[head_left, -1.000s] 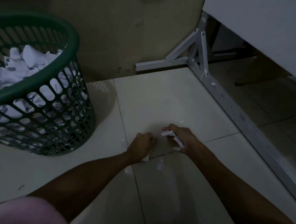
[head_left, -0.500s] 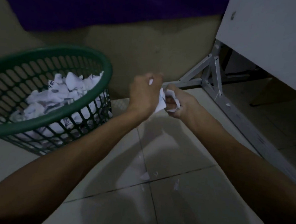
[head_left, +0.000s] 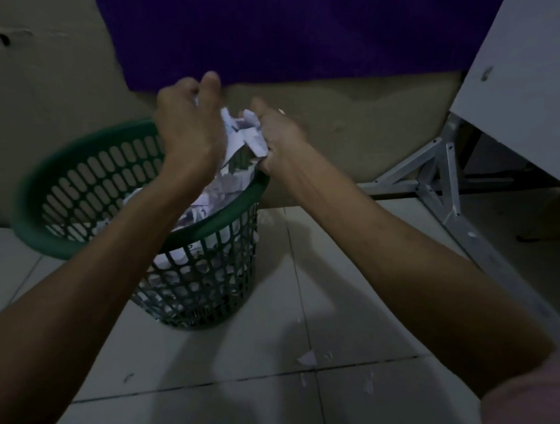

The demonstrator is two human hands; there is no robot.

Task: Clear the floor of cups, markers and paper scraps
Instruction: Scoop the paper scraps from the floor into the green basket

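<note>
Both hands over the basket (head_left: 35,229), scraps (head_left: 244,137) bunched between them. Left hand (head_left: 188,131) has its fingers curled round the wad from the left. Right hand (head_left: 278,136) grips it from the right, fingers hidden underneath, so how tight is hard to tell, but paper sticks out of the fist. Two-handed hold likely because the pieces are loose and small; cupping from both sides keeps them from spilling before the drop. Wad sits just above the basket's right rim, over the paper (head_left: 203,207) already piled inside, so letting go should land it in.

Versus half a second ago: hands were right of the basket, out over the floor (head_left: 364,315); now raised and shifted left above the opening. A second ago they were down on the tiles gathering.

A few small bits (head_left: 307,357) remain on the floor near the tile joint, well apart from the basket. Task not finished. No cups or markers in view.
</note>
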